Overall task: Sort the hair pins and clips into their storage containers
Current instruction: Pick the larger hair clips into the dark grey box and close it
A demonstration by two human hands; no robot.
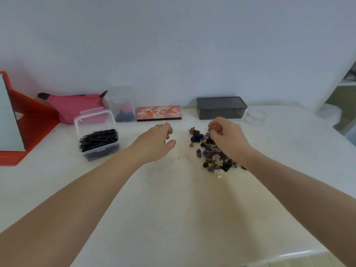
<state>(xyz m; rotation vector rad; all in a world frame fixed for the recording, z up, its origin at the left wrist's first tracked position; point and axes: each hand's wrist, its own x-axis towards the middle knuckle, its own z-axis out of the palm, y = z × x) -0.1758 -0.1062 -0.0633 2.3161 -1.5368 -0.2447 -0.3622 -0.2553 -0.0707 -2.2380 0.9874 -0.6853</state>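
The heap of small claw clips [213,153] lies on the white surface [173,209] at about two o'clock from centre, mixed black, brown, purple and cream. The right hand [225,139] sits over its far edge, fingers curled into a grip that seems to pinch one small clip at the fingertips, though the piece itself is too small to make out. The left hand [158,139] hovers just beside the heap at nine o'clock from it, fingers loosely curled and holding nothing.

The black bobby pins [99,138] already fill the clear lidded box [96,120] at nine o'clock. A smoky grey lidded container [221,107] stands at twelve o'clock, a small clear tub [257,116] at one o'clock.

These clips look light, stiff and sprung; they will likely snag one another, so take each by its body between thumb and forefinger and lift it clear, rather than scooping.
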